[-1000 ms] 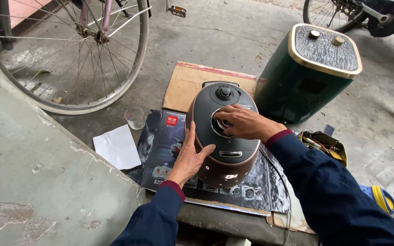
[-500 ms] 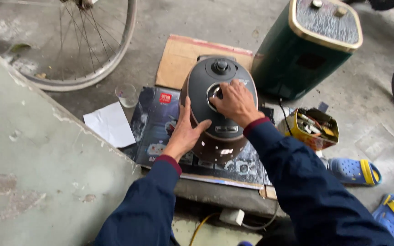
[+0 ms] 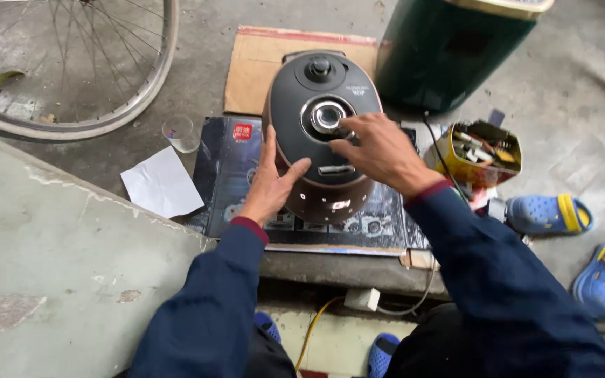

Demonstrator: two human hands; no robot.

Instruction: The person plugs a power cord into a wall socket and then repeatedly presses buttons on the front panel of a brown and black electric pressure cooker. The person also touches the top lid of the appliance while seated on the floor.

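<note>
Left hand point(image 3: 269, 183) flat against left flank of dark rice cooker point(image 3: 322, 133), fingers spread and extended, thumb hooked onto lid surface; bracing, not closed round anything. Right hand point(image 3: 379, 150) laid over lid from right, fingers loosely curled, tips touching rim of silver round dial point(image 3: 327, 115) at lid centre; pinch on dial not confirmable. Black knob point(image 3: 318, 68) beyond fingertips, untouched. Cooker upright on dark printed sheet point(image 3: 229, 168), near edge of sheet just under both wrists. Cardboard point(image 3: 260, 63) past cooker's far side. Left of left fingers: white paper point(image 3: 161, 183), small clear glass point(image 3: 180, 133), then bicycle wheel point(image 3: 71, 70); open concrete between. Right of right fingers: yellow tin of tools point(image 3: 483, 150) near, green bin point(image 3: 449, 52) close behind cooker, tight. Blue sandals point(image 3: 547, 213) further right.
</note>
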